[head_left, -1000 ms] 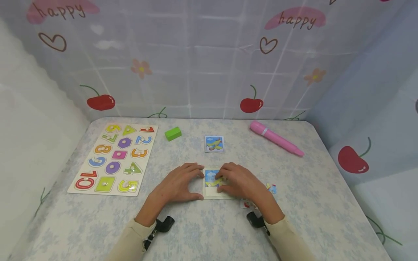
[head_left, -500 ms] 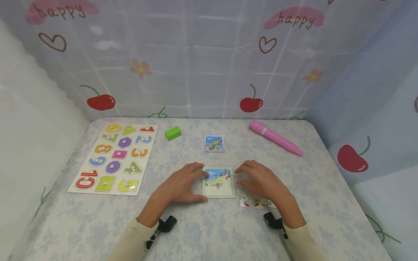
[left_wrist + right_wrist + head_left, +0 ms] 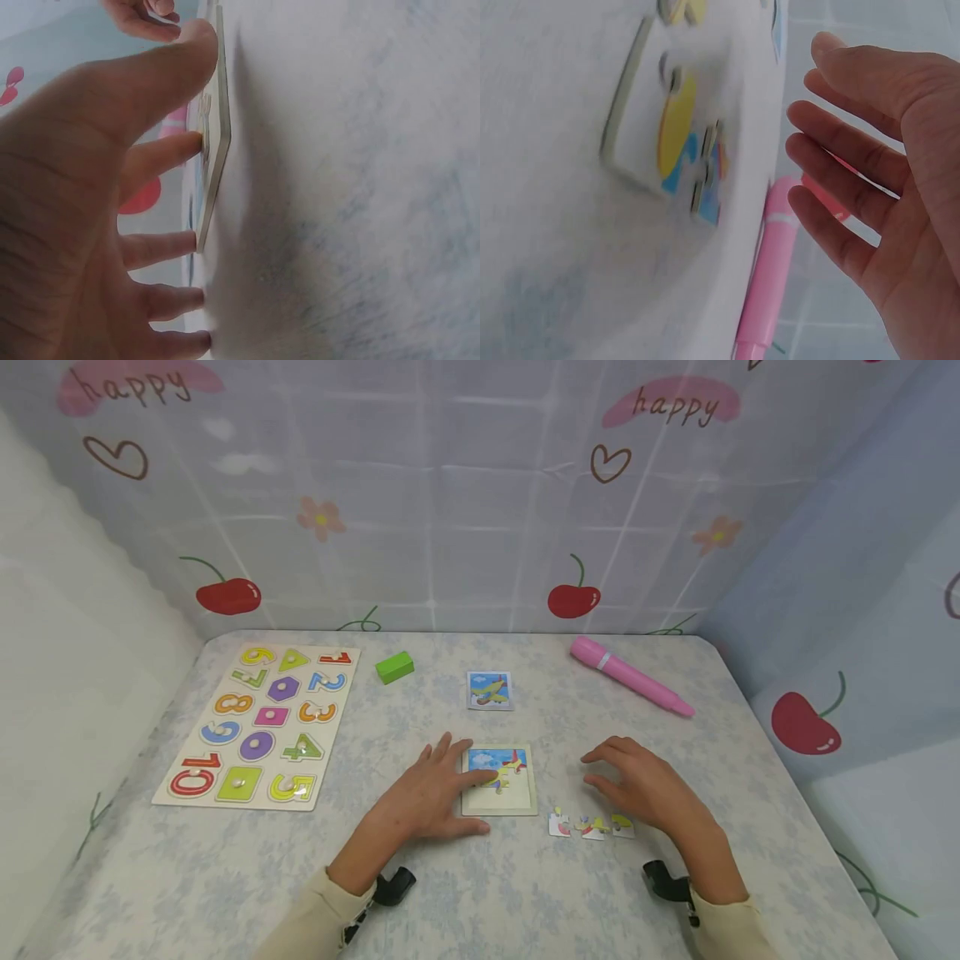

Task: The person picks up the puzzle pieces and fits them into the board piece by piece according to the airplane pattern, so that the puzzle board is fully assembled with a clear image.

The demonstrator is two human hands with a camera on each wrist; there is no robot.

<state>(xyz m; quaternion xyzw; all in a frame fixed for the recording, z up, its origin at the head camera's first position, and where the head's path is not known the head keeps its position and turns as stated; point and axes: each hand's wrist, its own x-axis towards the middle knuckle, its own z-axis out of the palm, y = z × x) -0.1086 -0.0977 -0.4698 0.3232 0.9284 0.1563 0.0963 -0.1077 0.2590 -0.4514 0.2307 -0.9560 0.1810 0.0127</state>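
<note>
A small square puzzle board (image 3: 480, 803) lies before me, its upper part covered by pieces (image 3: 487, 758) that show sky and a yellow-red plane. My left hand (image 3: 423, 793) spreads over its left side, index fingertip on the pieces and thumb near the front left corner. In the left wrist view the index and middle fingertips meet the board (image 3: 217, 150). Right of the board my right hand (image 3: 648, 785) hovers with relaxed fingers, holding nothing. Loose puzzle pieces (image 3: 592, 828) lie in a row near the board's lower right. A blue-and-red piece (image 3: 707, 184) shows under the right hand.
Behind the board lies a small airplane picture card (image 3: 490, 691). A green block (image 3: 394, 667) and a number-and-shape peg board (image 3: 255, 727) are at the left. A thick pink pen (image 3: 633, 677) lies at the back right. Curtains surround the table.
My right hand has moved off the board to the right, uncovering a piece with a red tail at the upper right. My left hand has shifted slightly right, its index finger further over the pieces.
</note>
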